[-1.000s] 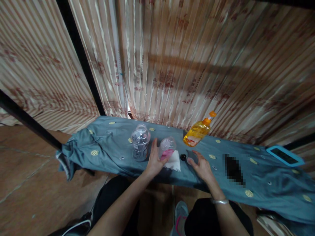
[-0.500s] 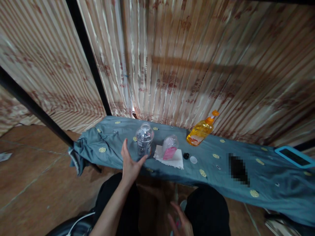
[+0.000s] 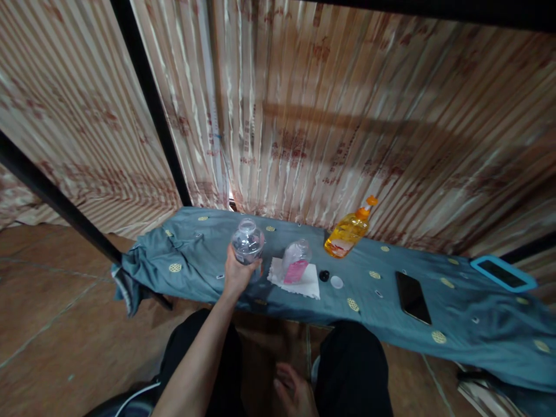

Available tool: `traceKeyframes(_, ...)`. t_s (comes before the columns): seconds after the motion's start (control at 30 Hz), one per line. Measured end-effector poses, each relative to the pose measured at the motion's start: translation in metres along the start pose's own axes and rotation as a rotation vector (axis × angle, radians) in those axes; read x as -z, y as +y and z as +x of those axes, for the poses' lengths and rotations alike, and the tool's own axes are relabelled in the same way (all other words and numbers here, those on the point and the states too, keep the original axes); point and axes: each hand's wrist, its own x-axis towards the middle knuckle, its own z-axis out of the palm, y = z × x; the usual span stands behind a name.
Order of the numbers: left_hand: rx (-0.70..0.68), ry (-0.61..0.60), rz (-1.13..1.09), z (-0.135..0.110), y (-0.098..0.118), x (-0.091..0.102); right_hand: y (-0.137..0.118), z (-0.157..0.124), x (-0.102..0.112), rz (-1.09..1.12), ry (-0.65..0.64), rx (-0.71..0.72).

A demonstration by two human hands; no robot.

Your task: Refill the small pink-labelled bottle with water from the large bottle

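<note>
My left hand (image 3: 238,271) is wrapped around the near left side of a clear plastic bottle (image 3: 248,238), which stands upright on the cloth-covered bench. Its lower part is mostly behind my fingers. Right of it, a clear bottle with a pink label (image 3: 297,262) rests on a folded white cloth (image 3: 309,286). Beside that cloth lie a small black cap (image 3: 324,275) and a white round lid (image 3: 336,282). My right hand (image 3: 295,389) hangs low between my knees, fingers loosely bent and partly apart, with nothing visible in it.
A yellow pump bottle (image 3: 346,234) stands behind the caps. Farther right lie a phone (image 3: 412,296) and a blue-framed tablet (image 3: 504,274). The bench cover (image 3: 373,313) is grey-blue with yellow prints. Black poles (image 3: 152,104) and a striped curtain (image 3: 304,127) rise around it.
My left hand has closed around the clear bottle, where before it was spread beside it. The right hand has shifted slightly left in the view. The whole view has moved a little.
</note>
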Motion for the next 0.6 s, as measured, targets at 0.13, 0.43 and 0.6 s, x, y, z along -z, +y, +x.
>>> traceKeyframes(0.13,0.003,-0.021,-0.170,-0.008,0.011,0.017,-0.015,0.000,-0.005,0.159,-0.014,-0.040)
traceKeyframes(0.43,0.259,-0.389,-0.561,-0.093,0.049,0.026,-0.107,0.011,-0.009,0.850,-0.168,-0.060)
traceKeyframes(0.6,0.398,-0.570,-0.778,-0.140,0.063,0.003,-0.140,-0.001,0.007,1.136,-0.138,-0.110)
